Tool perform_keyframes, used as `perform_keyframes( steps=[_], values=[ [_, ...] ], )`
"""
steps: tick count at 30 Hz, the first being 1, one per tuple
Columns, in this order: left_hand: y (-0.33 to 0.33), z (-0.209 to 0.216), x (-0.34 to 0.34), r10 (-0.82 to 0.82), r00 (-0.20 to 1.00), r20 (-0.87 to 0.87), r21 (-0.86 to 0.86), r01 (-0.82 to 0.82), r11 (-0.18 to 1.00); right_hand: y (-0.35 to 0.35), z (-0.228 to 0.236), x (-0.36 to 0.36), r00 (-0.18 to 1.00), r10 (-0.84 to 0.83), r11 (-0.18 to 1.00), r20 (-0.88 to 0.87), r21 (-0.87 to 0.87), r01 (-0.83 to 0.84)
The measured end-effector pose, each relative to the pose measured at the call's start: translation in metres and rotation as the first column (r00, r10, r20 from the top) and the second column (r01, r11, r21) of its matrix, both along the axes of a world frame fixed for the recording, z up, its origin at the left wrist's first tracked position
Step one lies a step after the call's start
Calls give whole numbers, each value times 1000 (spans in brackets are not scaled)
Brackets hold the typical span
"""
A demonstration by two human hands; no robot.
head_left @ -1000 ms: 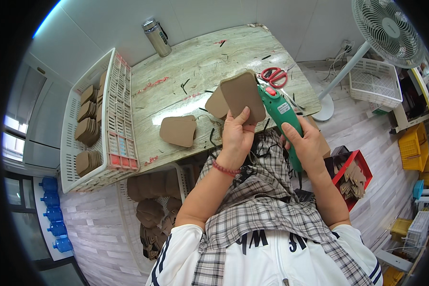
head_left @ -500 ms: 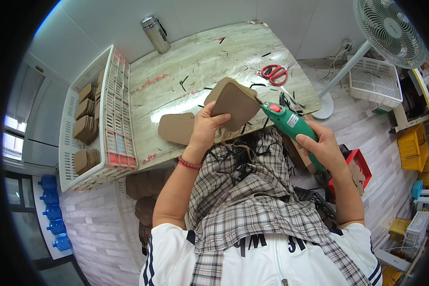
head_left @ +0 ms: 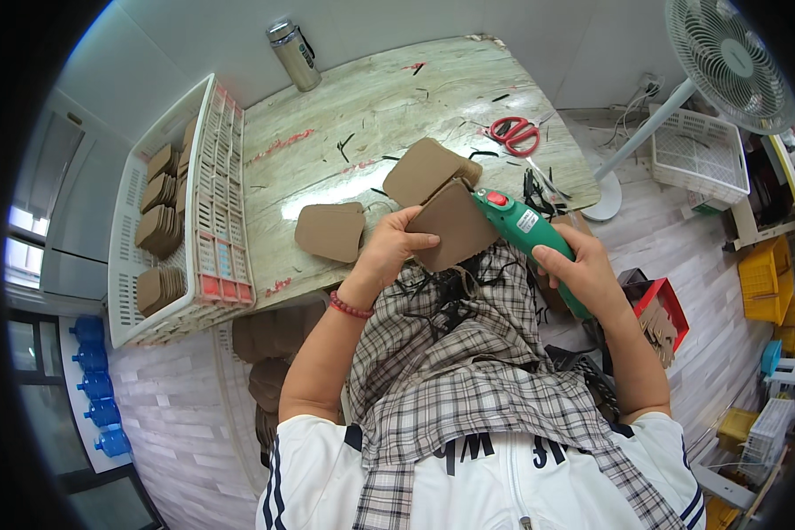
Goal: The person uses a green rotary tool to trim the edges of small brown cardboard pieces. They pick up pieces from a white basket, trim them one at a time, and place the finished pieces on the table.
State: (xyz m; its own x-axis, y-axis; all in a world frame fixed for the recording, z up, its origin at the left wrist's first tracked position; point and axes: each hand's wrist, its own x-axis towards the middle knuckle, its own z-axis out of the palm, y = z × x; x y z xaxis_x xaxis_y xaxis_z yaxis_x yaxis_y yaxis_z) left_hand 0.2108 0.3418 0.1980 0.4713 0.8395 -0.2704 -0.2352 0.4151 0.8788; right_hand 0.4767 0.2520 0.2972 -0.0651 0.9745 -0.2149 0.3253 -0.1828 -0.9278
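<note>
The left hand (head_left: pixel 387 247) is closed in a pinch on the left part of a brown panel (head_left: pixel 458 228), its thumb flat on the upper face and its other fingers mostly hidden. The panel is tilted at the near edge of the desk (head_left: pixel 450 93), partly over the plaid apron (head_left: pixel 468 353) on the person's lap. The right hand (head_left: pixel 583 269) is wrapped around the body of a green handheld tool (head_left: pixel 528 228) with a red button, the thumb lying along it. The tool's far end is at the panel's right edge, by its far corner (whether it touches there I cannot tell).

Just beyond the held panel lies a stack of brown panels (head_left: pixel 422 172), and a smaller pile (head_left: pixel 329 231) rests to the left, near the desk's near edge. Red-handled scissors (head_left: pixel 515 135) lie far right of the stack, among black scraps. On the left, a white basket (head_left: pixel 216 185) contains rows of brown pieces (head_left: pixel 159 228). A steel flask (head_left: pixel 293 57) stands at the desk's far side.

To the right are a white fan (head_left: pixel 735 62) and, nearer the person, a red box (head_left: pixel 671 305) with small brown pieces in it.
</note>
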Motion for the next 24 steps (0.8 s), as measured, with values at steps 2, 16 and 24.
perform_keyframes(
  steps=[2, 16, 24],
  values=[
    [4, -1, -6, -51, 997, -53, 23, 53, 998, 2, -1, 2, 1000, 26, 999, -16, -34, -26],
    [18, 14, -36, 309, 951, 2, 231, -301, 925, 4, 2, 7, 988, 130, 974, -80, -175, -143],
    [13, 16, -29, 243, 969, -46, 214, -228, 950, 6, -1, 2, 985, 168, 966, -25, -196, -170]
  ],
)
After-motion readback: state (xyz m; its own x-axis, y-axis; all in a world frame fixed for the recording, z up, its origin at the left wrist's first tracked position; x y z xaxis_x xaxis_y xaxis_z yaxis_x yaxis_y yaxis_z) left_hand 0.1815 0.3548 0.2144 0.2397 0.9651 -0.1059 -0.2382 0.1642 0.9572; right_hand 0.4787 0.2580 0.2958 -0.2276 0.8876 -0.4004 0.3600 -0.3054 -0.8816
